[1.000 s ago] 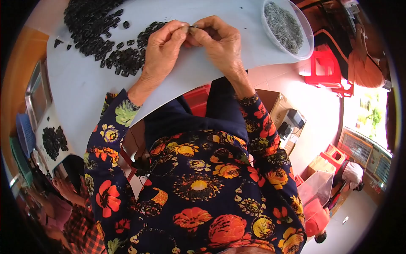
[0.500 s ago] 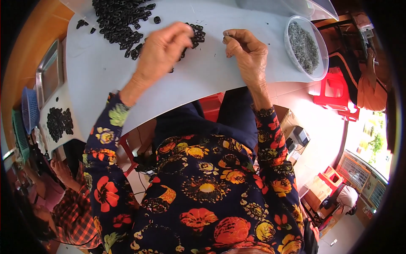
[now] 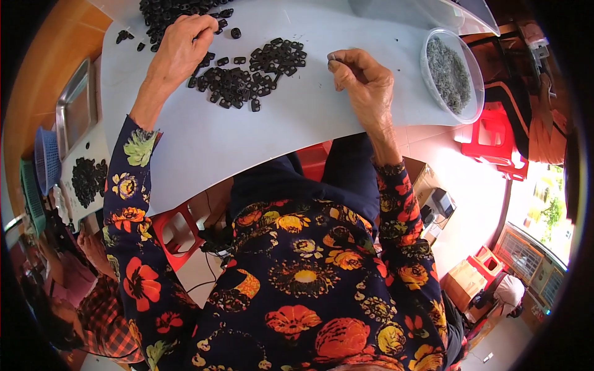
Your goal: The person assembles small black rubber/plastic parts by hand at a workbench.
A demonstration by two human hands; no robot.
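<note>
My left hand (image 3: 181, 51) reaches into the large heap of small black plastic pieces (image 3: 158, 13) at the far left. Its fingers are curled together over the edge of the heap, and what they grip, if anything, is hidden. My right hand (image 3: 366, 79) hovers over the table right of the middle, thumb and forefinger pinched on something too small to name. Between my hands lies a second spread of black pieces with holes (image 3: 232, 85). A round clear tub (image 3: 476, 106) to the right holds a mass of small, thin greyish pieces.
The pale table (image 3: 185, 148) curves in front of me. A clear bin (image 3: 427, 15) stands at the back right. To the left are a metal tray (image 3: 75, 102), a blue basket (image 3: 46, 157) and more black pieces (image 3: 88, 179), with another person nearby. Red stools (image 3: 489, 139) stand to the right.
My left hand has moved left from above the middle spread to the large heap, uncovering the spread. My right hand stays nearly where it was, still pinched.
</note>
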